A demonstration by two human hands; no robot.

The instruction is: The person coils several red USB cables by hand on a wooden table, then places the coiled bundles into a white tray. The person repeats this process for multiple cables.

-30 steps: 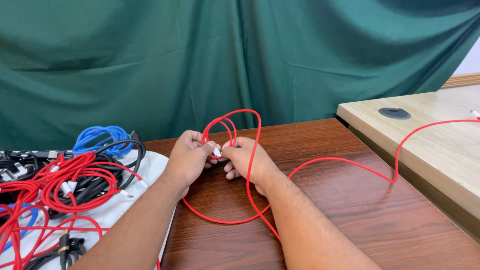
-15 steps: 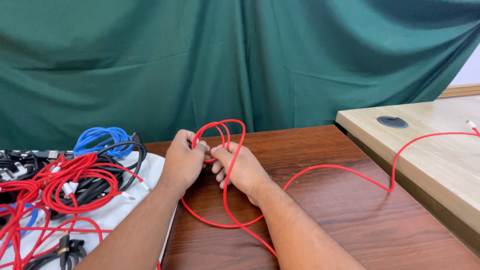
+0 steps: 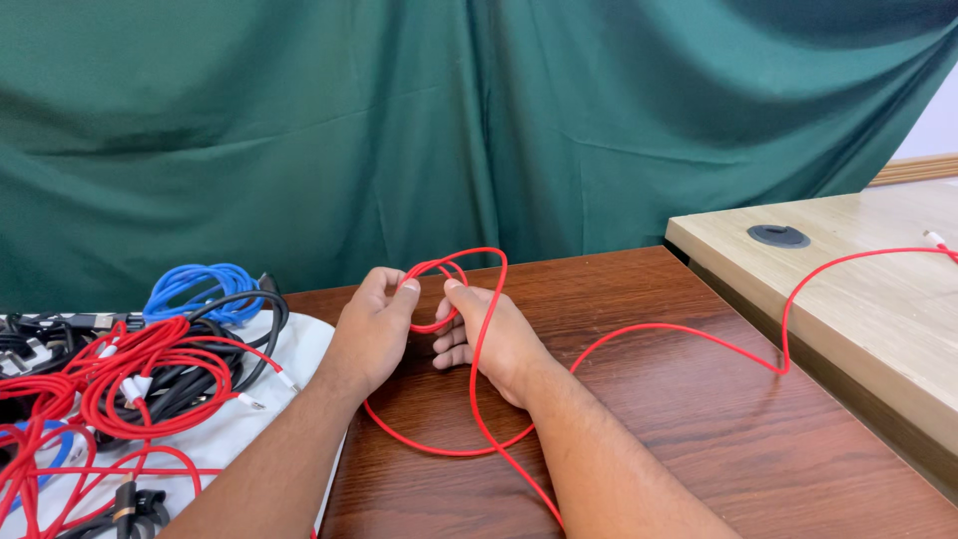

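Observation:
My left hand and my right hand meet over the dark wooden table, both pinching loops of a thin red cable. Small coils rise between the fingertips, and a larger loop lies on the table below the hands. The cable runs right across the table, climbs onto the light wooden desk and ends in a white plug near the right edge.
A pile of red cables, black cables and a blue coil lies on a white cloth at the left. A green curtain hangs behind. The desk has a round black grommet.
My hands have stayed together on the cable while the loops between them were drawn smaller and lower. The cable's run on the table has shifted slightly.

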